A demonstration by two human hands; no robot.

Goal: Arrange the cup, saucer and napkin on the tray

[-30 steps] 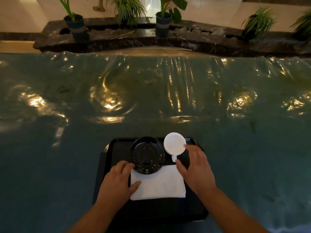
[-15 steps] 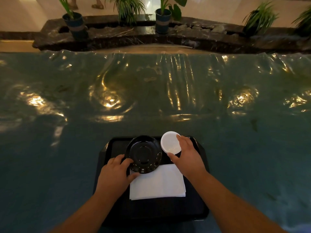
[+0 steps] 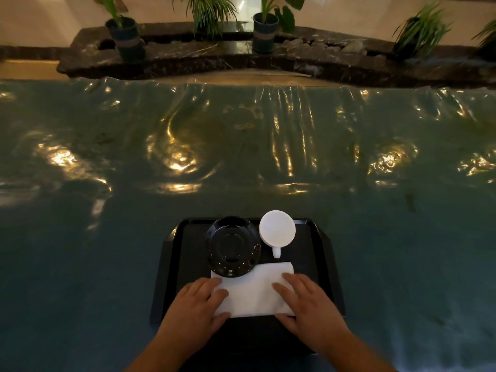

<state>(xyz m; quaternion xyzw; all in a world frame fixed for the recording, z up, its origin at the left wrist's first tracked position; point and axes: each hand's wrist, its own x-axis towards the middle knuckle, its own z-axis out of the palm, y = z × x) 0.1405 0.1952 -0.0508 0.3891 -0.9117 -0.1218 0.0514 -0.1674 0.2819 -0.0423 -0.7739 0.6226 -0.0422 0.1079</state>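
Both hands flat on napkin, cup + saucer side by side on tray.

I see white napkin (image 3: 253, 292) at tray (image 3: 319, 253) centre, its far-left corner under black saucer (image 3: 233, 247); white cup (image 3: 277, 232) just right of saucer, handle toward me. Left hand (image 3: 197, 307) and right hand (image 3: 308, 304) press napkin's ends, fingers spread flat, gripping nothing. Tray sits on plastic-covered desk (image 3: 107, 237); potted plants (image 3: 264, 21) beyond.

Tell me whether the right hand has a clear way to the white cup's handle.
Probably yes. The right hand rests flat on the napkin, and the white cup stands just beyond it, handle toward the person, with only bare tray between.
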